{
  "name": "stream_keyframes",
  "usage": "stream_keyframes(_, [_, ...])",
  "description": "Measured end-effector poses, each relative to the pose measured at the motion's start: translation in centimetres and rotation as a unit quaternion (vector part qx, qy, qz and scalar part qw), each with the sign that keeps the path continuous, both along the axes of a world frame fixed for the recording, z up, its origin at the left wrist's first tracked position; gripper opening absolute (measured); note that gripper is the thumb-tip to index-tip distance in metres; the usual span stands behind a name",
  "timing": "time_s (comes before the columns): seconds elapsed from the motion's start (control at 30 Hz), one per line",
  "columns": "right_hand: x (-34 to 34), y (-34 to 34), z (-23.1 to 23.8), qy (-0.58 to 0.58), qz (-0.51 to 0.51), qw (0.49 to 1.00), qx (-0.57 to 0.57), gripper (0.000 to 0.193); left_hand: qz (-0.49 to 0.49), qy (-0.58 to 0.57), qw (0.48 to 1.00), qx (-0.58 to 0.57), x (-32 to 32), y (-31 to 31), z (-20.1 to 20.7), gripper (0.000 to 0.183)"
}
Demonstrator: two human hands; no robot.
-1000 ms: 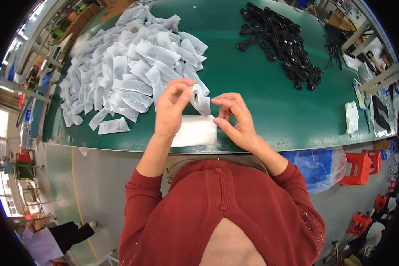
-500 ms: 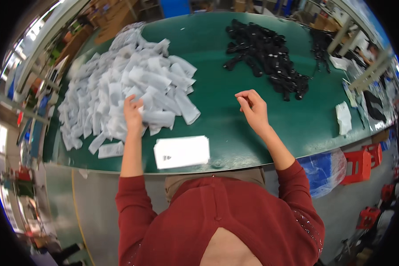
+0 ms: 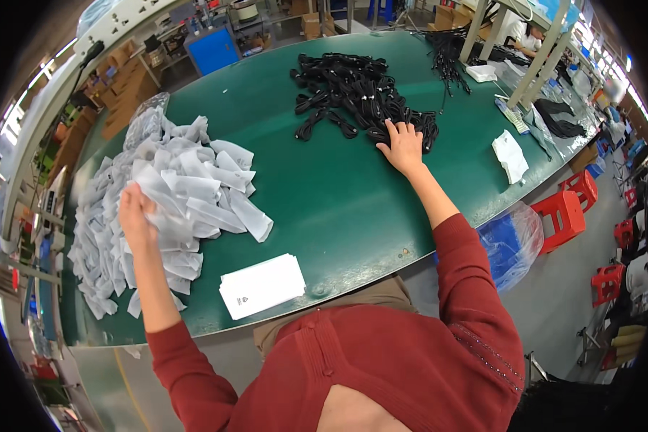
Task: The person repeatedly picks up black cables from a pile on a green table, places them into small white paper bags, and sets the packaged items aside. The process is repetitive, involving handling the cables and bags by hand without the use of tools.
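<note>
My left hand (image 3: 137, 216) is over the near side of a big heap of frosted translucent plastic bags (image 3: 187, 183). Its fingers are curled, and a motion-smeared bag (image 3: 171, 223) hangs against them, seemingly pinched there. To the right, my right hand (image 3: 403, 147) rests with spread fingers on the near edge of a pile of black bundled cables (image 3: 353, 83). The fingertips touch the bundles without closing round one. Between my arms, close to the table's front edge, lies a stack of white printed cards or slips (image 3: 263, 286).
Everything lies on a green tabletop (image 3: 317, 209). More black cables (image 3: 446, 61) hang by the metal posts at the far right. A crumpled white bag (image 3: 510, 157) is on the right side. Red stools (image 3: 560, 219) and a plastic-wrapped blue bin (image 3: 507, 245) stand beyond the edge.
My view has turned to the right. My right hand has gone from hovering over bare table to the black cables. My left hand, at the bags in both, now has a smeared bag against it.
</note>
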State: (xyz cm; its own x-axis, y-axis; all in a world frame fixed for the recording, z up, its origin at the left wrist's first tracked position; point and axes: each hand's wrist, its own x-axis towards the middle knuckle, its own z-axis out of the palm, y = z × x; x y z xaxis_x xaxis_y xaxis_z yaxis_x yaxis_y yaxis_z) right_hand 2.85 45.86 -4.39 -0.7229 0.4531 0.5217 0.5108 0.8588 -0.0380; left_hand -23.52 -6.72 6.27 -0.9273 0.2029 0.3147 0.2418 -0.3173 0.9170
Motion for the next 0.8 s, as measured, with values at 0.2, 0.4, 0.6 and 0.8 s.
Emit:
stream_keyframes(0.2, [1.0, -4.3, -1.8, 0.051, 0.104, 0.992, -0.041, 0.073, 0.437, 0.403, 0.707, -0.383, -6.3, -4.9, -3.9, 0.033])
stream_keyframes(0.4, [3.2, -10.4, -0.6, 0.043, 0.189, 0.973, -0.128, 0.062, 0.057, 0.305, 0.878, -0.364, 16.5, 4.5, -4.4, 0.018])
stream_keyframes(0.6, [2.3, -11.3, -0.4, 0.072, 0.184, 0.924, -0.328, 0.055, -0.156, 0.248, 0.873, -0.390, 24.0, 6.1, -9.0, 0.023])
stream_keyframes(0.8, [3.4, -10.7, 0.7, 0.061, 0.217, 0.912, -0.344, 0.042, -0.097, 0.251, 0.871, -0.411, 24.6, 6.9, -11.0, 0.014])
